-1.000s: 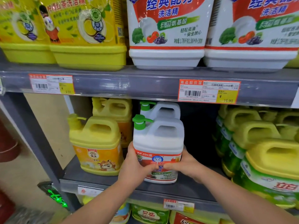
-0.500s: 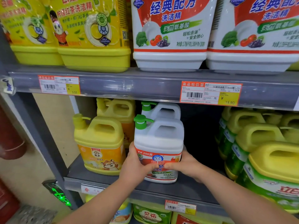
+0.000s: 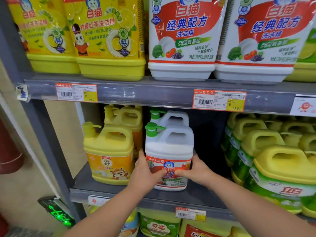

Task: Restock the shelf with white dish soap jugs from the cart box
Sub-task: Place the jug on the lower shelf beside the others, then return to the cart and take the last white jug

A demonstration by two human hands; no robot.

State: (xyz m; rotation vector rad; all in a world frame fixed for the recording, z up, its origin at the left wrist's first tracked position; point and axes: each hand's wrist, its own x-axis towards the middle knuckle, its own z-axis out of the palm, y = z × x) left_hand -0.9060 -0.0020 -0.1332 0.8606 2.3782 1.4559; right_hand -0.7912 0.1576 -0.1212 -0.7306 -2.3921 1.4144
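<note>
Two hands, left hand (image 3: 145,173) & right hand (image 3: 196,171), clamped on white soap jug (image 3: 169,147), upright on middle shelf (image 3: 119,190), yellow jug (image 3: 109,151) just beside it

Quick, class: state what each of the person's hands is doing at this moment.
Left hand: closed on the left side of the front white jug.
Right hand: closed on the same jug's right side.
</note>
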